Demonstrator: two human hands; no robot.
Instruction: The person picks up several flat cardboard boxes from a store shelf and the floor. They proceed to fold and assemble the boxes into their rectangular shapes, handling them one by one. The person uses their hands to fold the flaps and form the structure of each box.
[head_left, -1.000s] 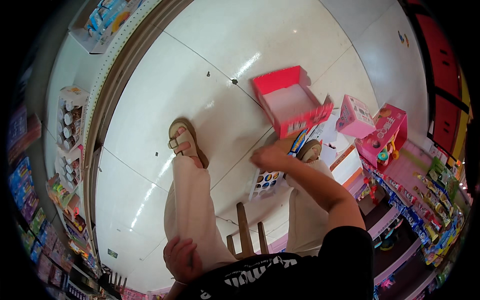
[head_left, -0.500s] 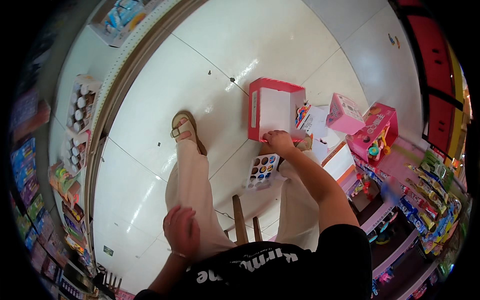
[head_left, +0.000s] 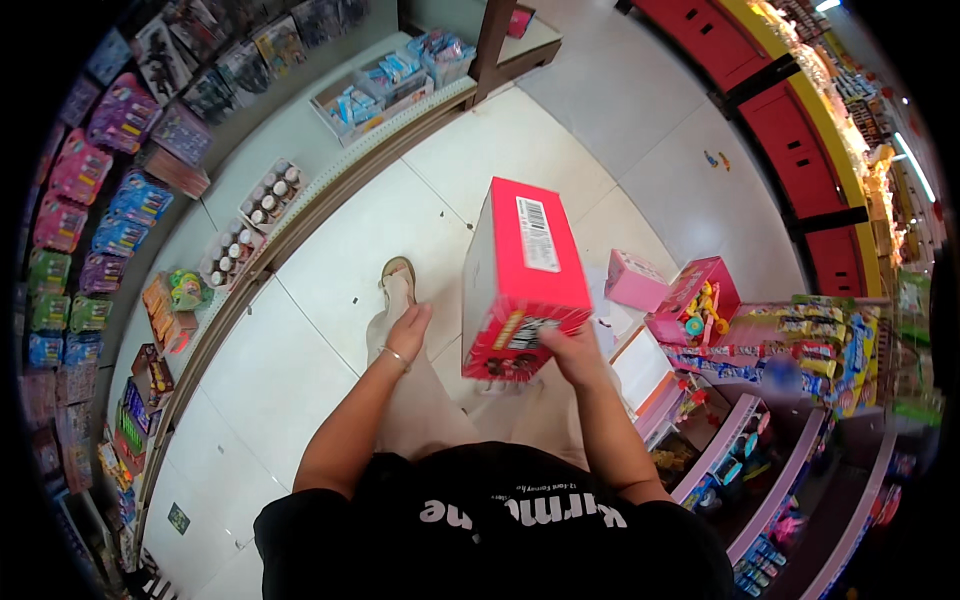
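Over the pale tiled floor [head_left: 310, 290], forward of the torso, a red box [head_left: 543, 262] is held, seemingly raised. Its lower right edge is gripped by the right hand [head_left: 577, 357]: thumb pressed on the printed end, fingers hidden behind. Nothing is held by the left hand [head_left: 408, 332]; it is half open, fingers loosely together, just left of the box and apparently not touching it.

Risk, as judged: with one corner alone gripped, the box could be tipped or twisted by its own weight, and the smooth printed face could be slid out from under the thumb. The thin wall could be dented if squeezed hard. If swung right, the pink carton [head_left: 637, 280] nearby could be knocked.

Materials: box wall is read as coated card, glossy, square-edged; a white label [head_left: 538, 235] is stuck flat on the red face. Left side is pale; whether open or panelled cannot be told. Carton is block-shaped, pale pink. Floor tiles are glossy, thinly jointed.
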